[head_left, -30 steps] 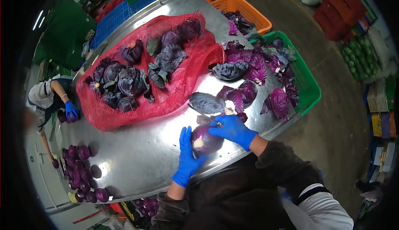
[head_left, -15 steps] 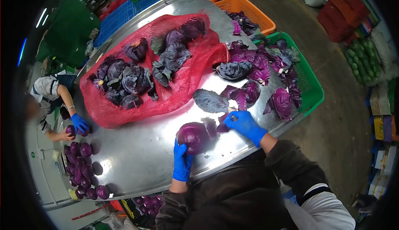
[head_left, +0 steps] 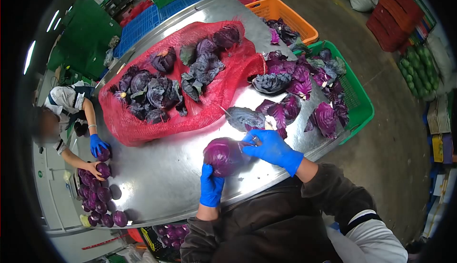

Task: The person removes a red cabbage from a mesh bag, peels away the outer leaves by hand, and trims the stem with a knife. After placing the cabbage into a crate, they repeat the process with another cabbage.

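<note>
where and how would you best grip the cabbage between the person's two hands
Probably cup its near left side with an open palm, coming from the person's left, about where the left hand supports it. The cabbage is round and smooth with no handle, so a broad hold should suit it better than a pinch, and the right hand is at its right side.
</note>
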Demonstrator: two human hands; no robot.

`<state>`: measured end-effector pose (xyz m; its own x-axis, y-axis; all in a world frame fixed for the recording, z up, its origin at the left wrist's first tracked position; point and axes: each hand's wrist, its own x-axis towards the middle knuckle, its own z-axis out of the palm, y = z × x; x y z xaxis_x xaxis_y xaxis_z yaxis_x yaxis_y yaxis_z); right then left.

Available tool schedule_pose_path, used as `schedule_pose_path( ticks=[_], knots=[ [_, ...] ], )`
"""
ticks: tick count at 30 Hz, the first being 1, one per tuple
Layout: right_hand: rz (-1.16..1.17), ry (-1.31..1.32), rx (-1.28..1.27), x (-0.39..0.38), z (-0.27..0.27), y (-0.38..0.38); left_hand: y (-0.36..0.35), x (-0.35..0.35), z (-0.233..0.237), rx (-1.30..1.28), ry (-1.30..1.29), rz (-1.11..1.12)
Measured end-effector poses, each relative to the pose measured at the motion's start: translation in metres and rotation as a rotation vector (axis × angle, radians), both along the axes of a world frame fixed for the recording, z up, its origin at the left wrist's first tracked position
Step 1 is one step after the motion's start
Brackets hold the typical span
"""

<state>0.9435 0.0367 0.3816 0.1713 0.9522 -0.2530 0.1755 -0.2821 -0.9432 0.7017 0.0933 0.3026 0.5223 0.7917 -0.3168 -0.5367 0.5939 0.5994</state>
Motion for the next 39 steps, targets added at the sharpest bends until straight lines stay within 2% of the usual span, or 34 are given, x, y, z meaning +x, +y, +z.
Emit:
schedule_pose_path(
  ticks=[1, 2, 4, 8, 9, 11, 12, 14, 18, 20, 23, 26, 28, 34, 36, 38, 39],
  knots=[
    [0.002, 0.119, -0.006, 0.005, -0.007, -0.001, -0.001, -0.002, -0.002, 0.001, -0.002, 0.002],
    [0.003, 0.118, -0.007, 0.009, -0.014, -0.002, -0.002, -0.001, -0.001, 0.016, 0.017, -0.019],
    [-0.067, -0.226, 0.091, 0.019, -0.024, -0.001, -0.006, 0.001, -0.004, 0.028, 0.033, -0.033],
    [-0.141, -0.768, -0.039, 0.033, -0.019, 0.004, -0.013, 0.014, 0.001, -0.151, -0.049, 0.035],
    [-0.141, -0.770, -0.039, 0.030, -0.016, 0.002, -0.014, 0.017, 0.004, -0.156, -0.058, 0.024],
    [-0.164, -0.654, 0.257, 0.010, -0.005, -0.001, -0.014, 0.021, 0.014, -0.162, -0.064, 0.012],
    [-0.187, -0.465, 0.433, -0.004, 0.003, 0.001, -0.012, 0.024, 0.021, -0.087, -0.019, -0.001],
    [0.045, -0.438, 0.182, -0.019, 0.027, -0.002, -0.010, 0.025, 0.025, -0.011, 0.030, -0.022],
    [0.135, -0.386, 0.034, -0.014, 0.032, 0.005, -0.009, 0.019, 0.019, -0.039, 0.017, -0.041],
    [0.227, -0.486, 0.023, -0.013, 0.037, 0.008, -0.010, 0.015, 0.013, -0.081, 0.019, -0.028],
    [0.160, -0.538, 0.084, -0.016, 0.027, 0.008, -0.011, 0.017, 0.009, -0.166, 0.019, 0.037],
    [0.176, -0.535, 0.147, -0.016, 0.027, 0.006, -0.006, 0.021, 0.024, -0.039, 0.059, 0.001],
    [0.174, -0.527, 0.147, -0.019, 0.024, 0.006, -0.002, 0.023, 0.027, 0.140, 0.161, 0.007],
    [0.195, -0.521, 0.065, -0.016, 0.013, 0.010, -0.002, 0.025, 0.031, 0.325, 0.340, -0.012],
    [0.208, -0.530, 0.059, -0.014, 0.009, 0.009, -0.003, 0.022, 0.024, 0.267, 0.293, -0.033],
    [0.052, -0.270, 0.100, -0.009, 0.007, 0.005, -0.006, 0.017, 0.013, 0.212, 0.246, -0.052],
    [0.056, -0.269, 0.101, -0.003, 0.000, 0.003, -0.010, 0.016, 0.006, -0.002, 0.130, 0.027]
  ],
)
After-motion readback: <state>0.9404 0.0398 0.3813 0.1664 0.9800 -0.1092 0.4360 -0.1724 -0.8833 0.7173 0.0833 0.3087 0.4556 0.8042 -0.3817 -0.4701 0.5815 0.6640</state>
